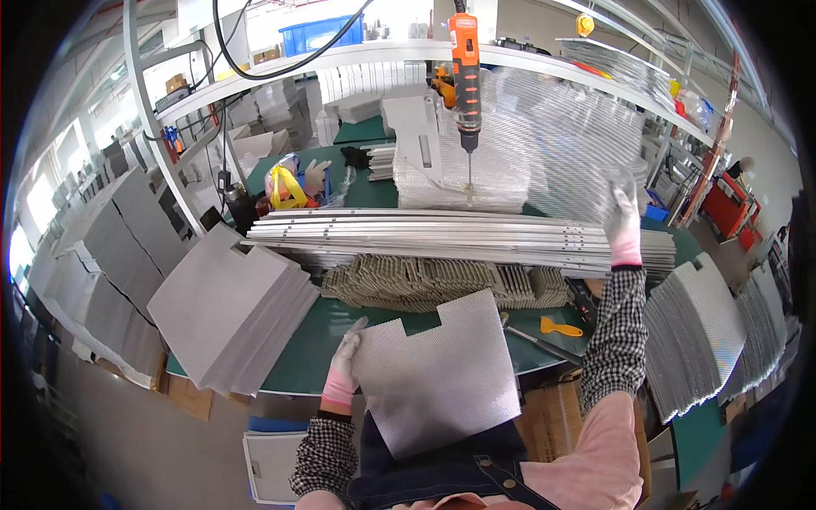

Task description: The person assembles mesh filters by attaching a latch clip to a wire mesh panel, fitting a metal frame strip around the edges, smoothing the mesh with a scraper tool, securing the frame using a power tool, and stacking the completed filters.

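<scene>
My left hand, in a white and pink glove, is closed on the left edge of a silvery perforated panel. That panel has a notch in its top edge and lies tilted against my lap at the table's front edge. My right hand, gloved the same way, reaches out to the right edge of a large clear ribbed sheet stack; its fingers are blurred against the sheets. Below that hand runs a bundle of long metal strips. Brown corrugated pieces lie in a row behind the panel.
An orange electric screwdriver hangs above the table. White notched panels are piled at the left, silvery panels at the right. A yellow scraper and a hammer lie near the front edge.
</scene>
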### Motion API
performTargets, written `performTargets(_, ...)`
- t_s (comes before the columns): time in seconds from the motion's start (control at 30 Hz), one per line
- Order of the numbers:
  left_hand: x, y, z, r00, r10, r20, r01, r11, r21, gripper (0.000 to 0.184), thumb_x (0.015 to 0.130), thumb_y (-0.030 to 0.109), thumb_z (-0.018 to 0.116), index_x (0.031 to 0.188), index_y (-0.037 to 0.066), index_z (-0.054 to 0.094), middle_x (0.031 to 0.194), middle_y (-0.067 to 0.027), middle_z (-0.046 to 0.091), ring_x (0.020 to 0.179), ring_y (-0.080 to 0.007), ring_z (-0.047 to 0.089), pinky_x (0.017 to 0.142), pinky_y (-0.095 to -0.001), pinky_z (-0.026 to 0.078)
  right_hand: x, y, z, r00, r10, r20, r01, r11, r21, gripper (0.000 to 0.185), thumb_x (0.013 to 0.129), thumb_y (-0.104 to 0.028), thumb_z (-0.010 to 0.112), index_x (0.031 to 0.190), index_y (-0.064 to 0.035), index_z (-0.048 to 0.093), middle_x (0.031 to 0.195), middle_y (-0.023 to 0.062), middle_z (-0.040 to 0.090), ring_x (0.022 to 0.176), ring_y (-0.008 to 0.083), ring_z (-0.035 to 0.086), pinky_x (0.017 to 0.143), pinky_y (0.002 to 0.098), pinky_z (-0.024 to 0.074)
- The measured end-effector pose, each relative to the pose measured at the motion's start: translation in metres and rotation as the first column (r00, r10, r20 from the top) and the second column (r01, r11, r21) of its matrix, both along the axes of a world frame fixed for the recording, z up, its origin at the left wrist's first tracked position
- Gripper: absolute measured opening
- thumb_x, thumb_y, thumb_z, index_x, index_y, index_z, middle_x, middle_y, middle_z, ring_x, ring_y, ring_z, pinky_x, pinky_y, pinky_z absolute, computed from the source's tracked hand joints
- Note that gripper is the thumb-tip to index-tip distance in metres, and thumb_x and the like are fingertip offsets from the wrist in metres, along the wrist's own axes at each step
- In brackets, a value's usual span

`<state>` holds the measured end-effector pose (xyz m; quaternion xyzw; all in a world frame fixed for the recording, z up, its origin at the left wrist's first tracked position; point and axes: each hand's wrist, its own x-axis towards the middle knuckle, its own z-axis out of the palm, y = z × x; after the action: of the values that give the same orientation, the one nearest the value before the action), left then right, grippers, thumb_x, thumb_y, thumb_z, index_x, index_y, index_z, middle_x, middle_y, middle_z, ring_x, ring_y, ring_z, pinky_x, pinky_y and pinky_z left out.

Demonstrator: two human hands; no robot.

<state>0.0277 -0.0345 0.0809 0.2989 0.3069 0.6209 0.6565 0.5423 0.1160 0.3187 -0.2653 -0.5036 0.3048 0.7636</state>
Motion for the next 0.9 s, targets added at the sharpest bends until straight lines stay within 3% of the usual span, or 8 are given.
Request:
performTargets(0.13, -0.001, -0.001, 0.000, 0.997, -0.053, -0.052, 0.054, 0.998, 0.034, 0.064, 0.098, 0.031, 0.054, 0.149, -0.002, 0.034, 0.153, -0.0176, 0.038, 0.139, -0.0314, 0.039, 0.117, -0.0430, 0.031, 0.006, -0.070, -0.022, 0.977, -0.204, -0.059, 0.199, 0.977, -0.072, 0.075, 0.094, -0.030, 0.058, 0.153, 0.0019, 0.026, 0.154, 0.0156, 0.037, 0.143, 0.0253, 0.033, 0.119, 0.0374, 0.0214)
performTargets(0.2, -0.007, 0.005, -0.015, 0.996, -0.090, 0.030, 0.087, 0.992, 0.092, 0.063, 0.097, 0.027, 0.054, 0.150, -0.001, 0.032, 0.152, -0.0190, 0.039, 0.139, -0.0316, 0.040, 0.117, -0.0433, 0.031, -0.006, -0.102, -0.041, 0.981, -0.145, -0.129, 0.147, 0.989, 0.004, 0.070, 0.095, -0.033, 0.056, 0.152, -0.0016, 0.029, 0.151, 0.0164, 0.039, 0.138, 0.0263, 0.041, 0.119, 0.0377, 0.0252)
performTargets(0.33, 0.001, -0.002, -0.001, 0.995, -0.044, 0.084, 0.033, 0.991, 0.133, 0.064, 0.097, 0.024, 0.055, 0.150, -0.001, 0.030, 0.153, -0.0209, 0.037, 0.142, -0.0325, 0.036, 0.118, -0.0432, 0.029, -0.034, -0.155, -0.120, 0.995, -0.067, 0.077, 0.089, 0.937, -0.337, 0.062, 0.091, -0.019, 0.063, 0.145, -0.0007, 0.037, 0.135, 0.0132, 0.055, 0.125, 0.0204, 0.052, 0.106, 0.0354, 0.0425)
performTargets(0.4, -0.001, -0.006, 0.009, 0.999, 0.003, -0.033, 0.000, 0.995, 0.097, 0.065, 0.098, 0.027, 0.057, 0.150, 0.000, 0.030, 0.154, -0.0200, 0.036, 0.141, -0.0316, 0.037, 0.117, -0.0426, 0.031, -0.064, -0.191, -0.151, 0.972, 0.236, -0.008, -0.204, 0.818, -0.539, 0.047, 0.092, -0.009, 0.059, 0.135, 0.0008, 0.045, 0.120, 0.0117, 0.064, 0.106, 0.0178, 0.063, 0.090, 0.0319, 0.0526)
performTargets(0.53, -0.012, 0.001, 0.001, 0.998, 0.060, 0.029, -0.058, 0.996, -0.061, 0.060, 0.097, 0.026, 0.058, 0.147, 0.000, 0.036, 0.150, -0.0179, 0.042, 0.135, -0.0296, 0.044, 0.114, -0.0418, 0.035, -0.122, -0.217, -0.199, 0.909, 0.417, -0.003, -0.277, 0.598, -0.752, 0.032, 0.093, 0.003, 0.049, 0.125, 0.0022, 0.049, 0.102, 0.0163, 0.069, 0.072, 0.0220, 0.070, 0.055, 0.0273, 0.0547)
performTargets(0.6, -0.014, 0.008, -0.007, 0.996, 0.077, 0.050, -0.073, 0.994, -0.077, 0.058, 0.097, 0.026, 0.058, 0.145, 0.001, 0.039, 0.147, -0.0172, 0.045, 0.133, -0.0290, 0.046, 0.113, -0.0415, 0.036, -0.131, -0.217, -0.202, 0.867, 0.497, 0.023, -0.285, 0.533, -0.797, 0.034, 0.093, 0.003, 0.049, 0.126, 0.0034, 0.048, 0.103, 0.0183, 0.068, 0.074, 0.0238, 0.071, 0.056, 0.0269, 0.0552)
performTargets(0.67, -0.016, 0.018, -0.025, 0.946, -0.078, 0.313, 0.052, 0.995, 0.088, 0.050, 0.095, 0.030, 0.062, 0.137, 0.008, 0.048, 0.137, -0.0151, 0.053, 0.125, -0.0272, 0.052, 0.110, -0.0403, 0.041, -0.134, -0.214, -0.206, 0.863, 0.504, 0.024, -0.246, 0.461, -0.853, 0.035, 0.092, 0.003, 0.049, 0.127, 0.0043, 0.047, 0.103, 0.0185, 0.068, 0.073, 0.0240, 0.071, 0.055, 0.0271, 0.0554)
performTargets(0.9, -0.012, 0.009, -0.007, 0.958, -0.053, 0.282, 0.018, 0.992, 0.125, 0.048, 0.102, 0.047, 0.043, 0.126, 0.006, 0.053, 0.142, -0.0210, 0.049, 0.127, -0.0338, 0.050, 0.109, -0.0470, 0.041, -0.127, -0.202, -0.207, 0.841, 0.535, 0.078, -0.215, 0.464, -0.859, 0.035, 0.090, 0.003, 0.050, 0.125, 0.0052, 0.049, 0.105, 0.0177, 0.067, 0.073, 0.0240, 0.071, 0.055, 0.0292, 0.0563)
